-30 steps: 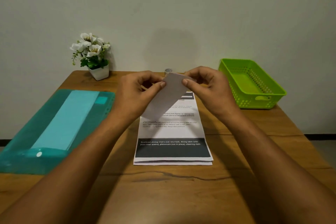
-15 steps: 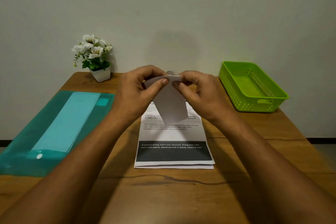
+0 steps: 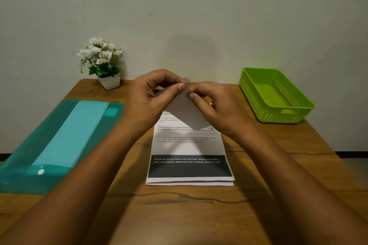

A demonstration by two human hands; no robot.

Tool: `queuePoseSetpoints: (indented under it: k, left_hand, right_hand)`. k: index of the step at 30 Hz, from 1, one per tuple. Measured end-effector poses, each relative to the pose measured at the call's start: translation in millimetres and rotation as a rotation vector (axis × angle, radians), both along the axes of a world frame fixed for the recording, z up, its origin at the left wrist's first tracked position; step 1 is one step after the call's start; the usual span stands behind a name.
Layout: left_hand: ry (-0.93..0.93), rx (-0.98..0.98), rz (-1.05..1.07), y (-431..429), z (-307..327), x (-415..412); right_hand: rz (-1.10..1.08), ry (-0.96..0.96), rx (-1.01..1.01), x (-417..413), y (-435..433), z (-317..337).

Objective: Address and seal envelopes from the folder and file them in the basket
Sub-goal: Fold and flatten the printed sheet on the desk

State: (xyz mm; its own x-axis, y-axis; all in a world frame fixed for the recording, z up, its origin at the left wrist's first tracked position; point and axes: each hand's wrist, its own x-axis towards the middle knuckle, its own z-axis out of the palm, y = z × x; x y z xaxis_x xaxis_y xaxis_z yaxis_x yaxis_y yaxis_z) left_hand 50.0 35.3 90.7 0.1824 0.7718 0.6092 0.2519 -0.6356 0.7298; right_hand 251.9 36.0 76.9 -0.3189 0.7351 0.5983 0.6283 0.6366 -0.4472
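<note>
A small white envelope (image 3: 186, 109) is held in the air above the middle of the table, slanting down to the right. My left hand (image 3: 153, 97) pinches its upper edge between thumb and fingers. My right hand (image 3: 217, 105) pinches the same upper edge from the right, thumb on the near face. The teal folder (image 3: 39, 145) lies at the left with pale sheets inside. The green basket (image 3: 274, 93) stands at the back right and looks empty.
Folded printed sheets (image 3: 189, 157) lie on the wooden table (image 3: 179, 215) under my hands. A white pot of flowers (image 3: 103, 63) stands at the back left. A small round object (image 3: 186, 80) peeks out behind my fingers by the wall.
The envelope has swung in my hands: its lower end pointed down-left, then straight down, and now slants down-right. My hands have drawn closer together at its top edge.
</note>
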Motion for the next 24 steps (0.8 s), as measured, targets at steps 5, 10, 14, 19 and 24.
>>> queuePoseSetpoints:
  k: [5,10,14,19,24]
  left_hand:
    - [-0.114,-0.044,-0.008,-3,-1,-4]
    - [-0.137,-0.033,0.013,-4,0,-7]
    - [-0.147,-0.037,0.028,-5,1,-11]
    - [-0.237,-0.067,0.037,-4,-2,-15]
    - [-0.405,-0.208,0.1,2,-17,-18]
  right_hand:
    - [-0.034,-0.013,-0.036,12,3,-17]
    - [-0.065,-0.025,-0.096,26,5,-33]
    - [-0.128,-0.05,-0.161,41,8,-50]
    - [-0.187,-0.048,-0.274,55,6,-66]
    - [-0.173,0.354,-0.474,54,5,-70]
